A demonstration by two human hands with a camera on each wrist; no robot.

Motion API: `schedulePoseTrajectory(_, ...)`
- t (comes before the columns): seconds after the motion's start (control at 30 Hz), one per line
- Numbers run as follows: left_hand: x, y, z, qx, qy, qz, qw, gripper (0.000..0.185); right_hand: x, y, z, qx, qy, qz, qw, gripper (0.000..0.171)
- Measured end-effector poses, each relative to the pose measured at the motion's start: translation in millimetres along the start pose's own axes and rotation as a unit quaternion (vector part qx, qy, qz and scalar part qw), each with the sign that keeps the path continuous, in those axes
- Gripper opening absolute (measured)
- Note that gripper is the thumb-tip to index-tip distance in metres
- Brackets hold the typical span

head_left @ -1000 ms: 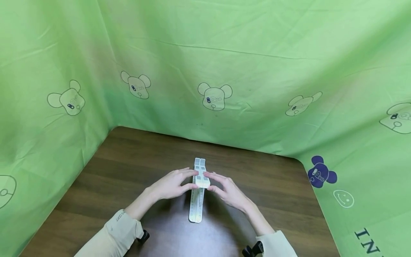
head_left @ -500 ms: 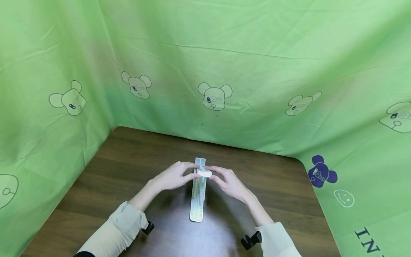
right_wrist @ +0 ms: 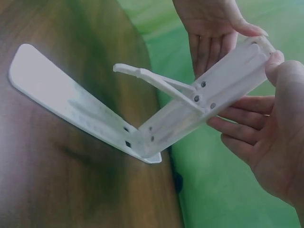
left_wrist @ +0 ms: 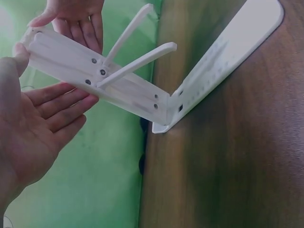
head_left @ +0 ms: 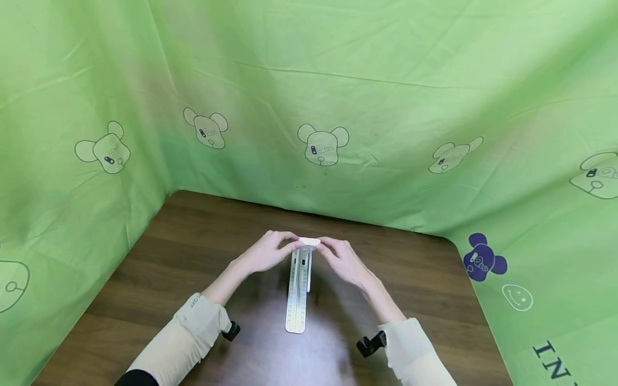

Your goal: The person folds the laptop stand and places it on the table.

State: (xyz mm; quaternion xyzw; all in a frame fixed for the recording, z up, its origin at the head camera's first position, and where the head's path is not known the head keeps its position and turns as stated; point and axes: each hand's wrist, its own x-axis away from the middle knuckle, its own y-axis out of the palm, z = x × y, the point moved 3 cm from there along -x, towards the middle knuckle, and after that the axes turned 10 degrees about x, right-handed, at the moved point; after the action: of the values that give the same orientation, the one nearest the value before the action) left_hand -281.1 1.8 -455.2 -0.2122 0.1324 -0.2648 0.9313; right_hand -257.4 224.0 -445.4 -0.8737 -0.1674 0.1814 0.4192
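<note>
A white folding stand [head_left: 295, 303] rests on the table with its long base strip pointing toward me. Its hinged upper panel [left_wrist: 71, 59] is raised at an angle from the base's far end. Two thin support legs [left_wrist: 142, 61] stick out from the panel's inner face, their ends free of the base. My left hand [head_left: 265, 252] pinches the panel's top end on the left, thumb on the inner side, with the other fingers extended along the edge. On the right side of that same end, my right hand [head_left: 345, 262] grips likewise, its fingers [right_wrist: 242, 128] behind the panel.
The brown wooden table [head_left: 232, 220] has its back edge just beyond the stand. A green printed curtain [head_left: 386, 96] hangs behind and along both sides. Dark wrist camera mounts [head_left: 370, 344] sit at the sleeve cuffs.
Both hands have moved away from me and lifted the upper panel from folded over the base to standing raised. The base stays nearly in place, and more of its slotted top shows.
</note>
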Motion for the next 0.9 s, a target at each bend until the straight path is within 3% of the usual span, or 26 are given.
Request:
schedulePoseTrajectory(0.63,-14.7,-8.0,0.3,0.005,-0.007,0.017,0.9998,0.045,-17.3,-7.1,3.9,-0.003,0.016,0.0,1.0,0.034)
schedulePoseTrajectory(0.9,-21.3,-11.0,-2.3,0.005,0.002,0.028,0.9996,0.046,-22.5,-6.8,7.3,0.002,0.033,0.023,0.999,0.034)
